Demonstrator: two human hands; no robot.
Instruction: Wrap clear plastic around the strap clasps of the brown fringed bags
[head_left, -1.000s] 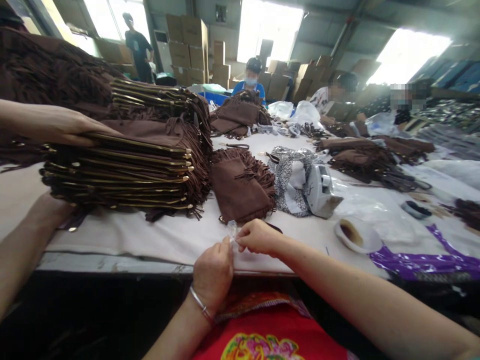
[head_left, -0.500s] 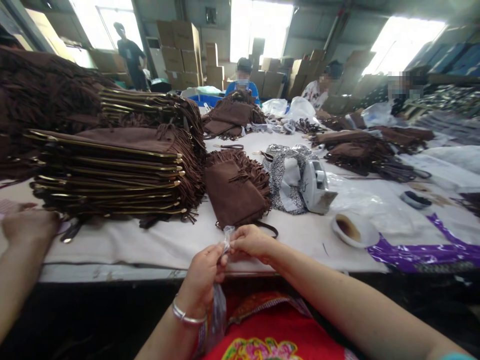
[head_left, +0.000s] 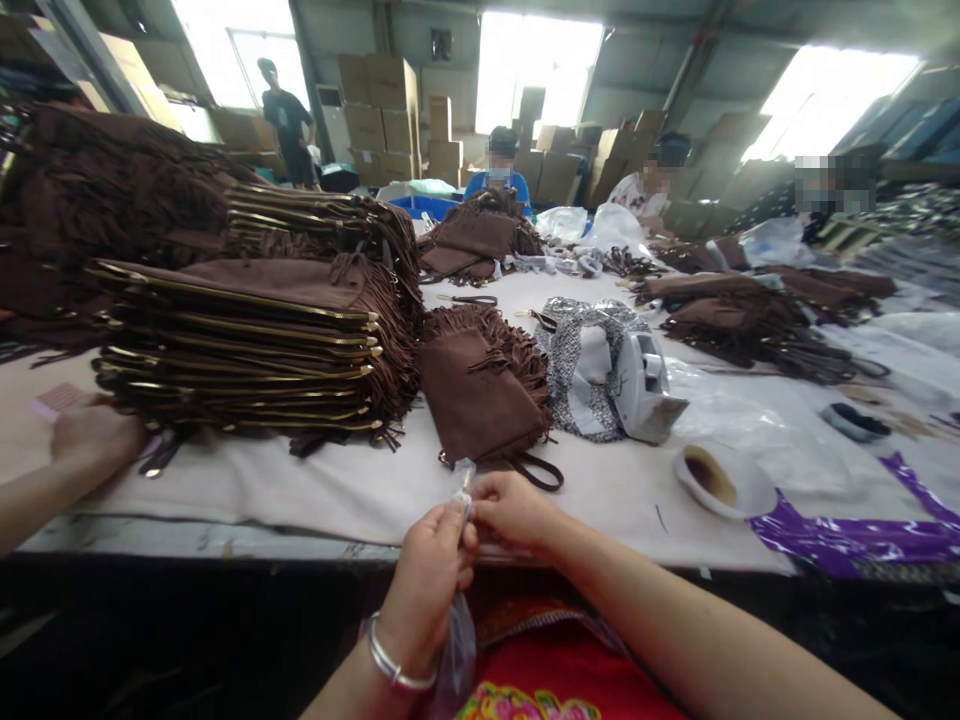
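At the near edge of the tabletop, the left hand grips clear plastic, apparently steadying its upper end for the pinching right hand, whose exact hold is obscured.

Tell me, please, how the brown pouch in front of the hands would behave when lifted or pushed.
The brown pouch probably bends, as its matte face looks soft. Its fringe likely swings, being thin loose strips. Lying flat, it seems unlikely to roll.
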